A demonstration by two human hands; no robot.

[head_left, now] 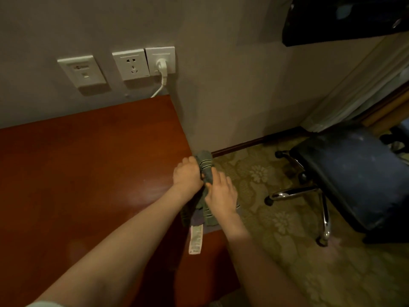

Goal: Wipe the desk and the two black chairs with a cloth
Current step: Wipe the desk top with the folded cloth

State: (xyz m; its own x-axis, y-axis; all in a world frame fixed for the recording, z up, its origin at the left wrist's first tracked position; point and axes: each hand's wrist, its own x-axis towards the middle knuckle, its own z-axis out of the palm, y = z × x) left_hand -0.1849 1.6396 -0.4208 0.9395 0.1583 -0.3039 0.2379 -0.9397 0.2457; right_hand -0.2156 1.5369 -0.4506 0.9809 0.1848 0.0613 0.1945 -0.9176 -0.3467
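Note:
A grey-green cloth (205,168) with dark stripes is bunched at the right edge of the reddish-brown desk (88,165). My left hand (187,172) grips its upper part from the left. My right hand (222,193) grips it just below, from the right. More of the cloth hangs under my hands, with a white label (195,239) dangling from it. A black swivel chair (354,173) with a chrome base stands on the carpet to the right, its seat facing up. Only one chair is clearly in view.
Three white wall plates sit above the desk, and a white plug (162,65) with its cord fills the right one. A dark object (345,21) juts out at the top right. Patterned green carpet (276,229) lies between desk and chair.

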